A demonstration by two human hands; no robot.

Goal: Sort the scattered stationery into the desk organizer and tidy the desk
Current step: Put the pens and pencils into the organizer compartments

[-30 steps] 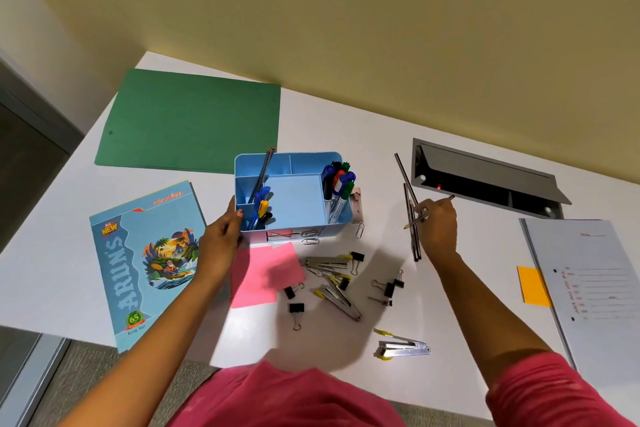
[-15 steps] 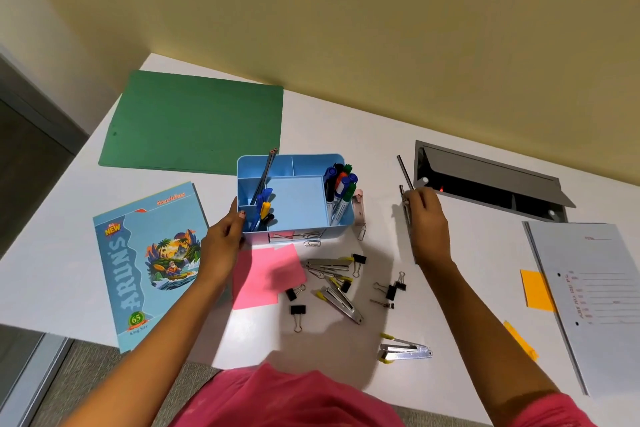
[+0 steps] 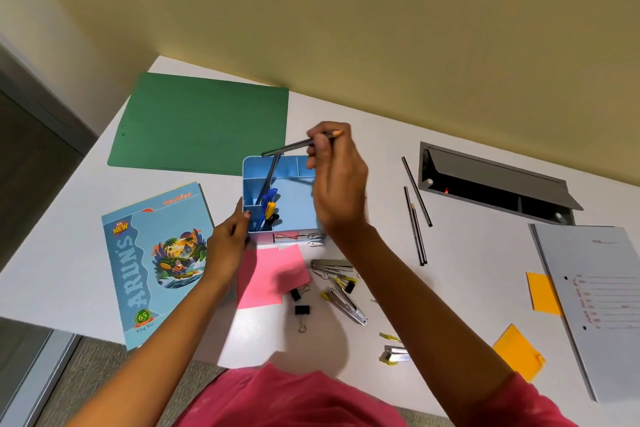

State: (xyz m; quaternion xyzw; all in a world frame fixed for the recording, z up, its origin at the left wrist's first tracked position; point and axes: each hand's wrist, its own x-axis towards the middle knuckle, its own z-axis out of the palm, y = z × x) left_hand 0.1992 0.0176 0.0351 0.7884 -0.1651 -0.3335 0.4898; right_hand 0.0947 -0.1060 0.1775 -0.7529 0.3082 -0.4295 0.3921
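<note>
A light blue desk organizer stands mid-desk with pens and a pencil in its left compartments. My right hand hovers over it and pinches a dark pencil that lies almost level above the organizer's back edge. My left hand grips the organizer's left front corner. Three dark pencils lie on the desk to the right. In front of the organizer lie a pink sticky note, binder clips, paper clips and small staplers.
A green folder lies at the back left, a blue notebook at the front left. An open grey cable tray is set into the desk at the right. A grey file and orange sticky notes lie at the far right.
My right hand has lifted one pencil from the group at the right and carried it left, over the organizer. My left hand stays on the organizer's corner.
</note>
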